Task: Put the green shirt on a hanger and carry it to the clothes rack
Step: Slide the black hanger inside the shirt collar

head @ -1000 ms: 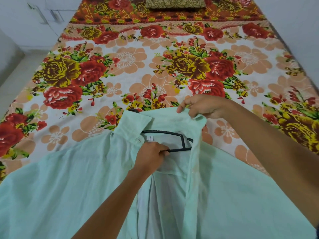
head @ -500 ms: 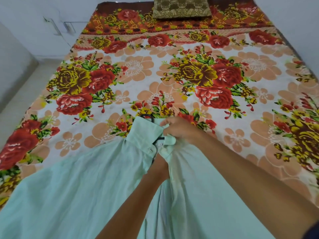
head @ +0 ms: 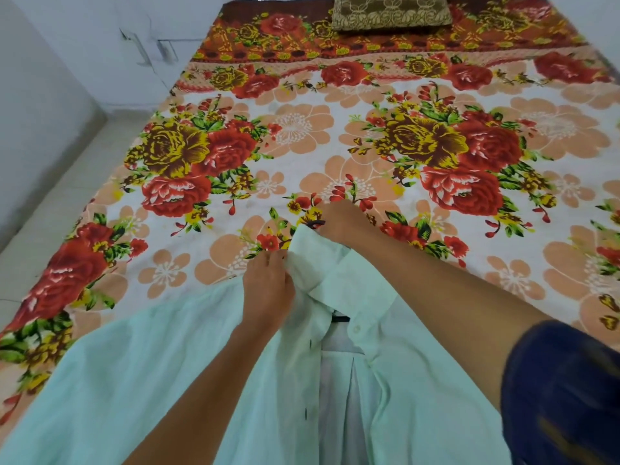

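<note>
The pale green shirt (head: pixel 188 357) lies open-fronted on the bed, collar pointing away from me. A black hanger (head: pixel 340 319) is inside it; only a short piece shows under the collar, and its hook (head: pixel 315 223) pokes out at the neck. My left hand (head: pixel 268 290) pinches the left side of the collar. My right hand (head: pixel 342 223) is closed at the top of the collar, on the hanger's hook.
The bed carries a flowered sheet (head: pixel 419 156) in red, yellow and peach. A brown patterned pillow (head: pixel 391 11) sits at the far end. A white wall and tiled floor (head: pixel 50 182) run along the left side.
My left hand came out from inside the shirt and now pinches the collar's left side. My right hand moved up to the hanger's hook. The collar has closed over the hanger.
</note>
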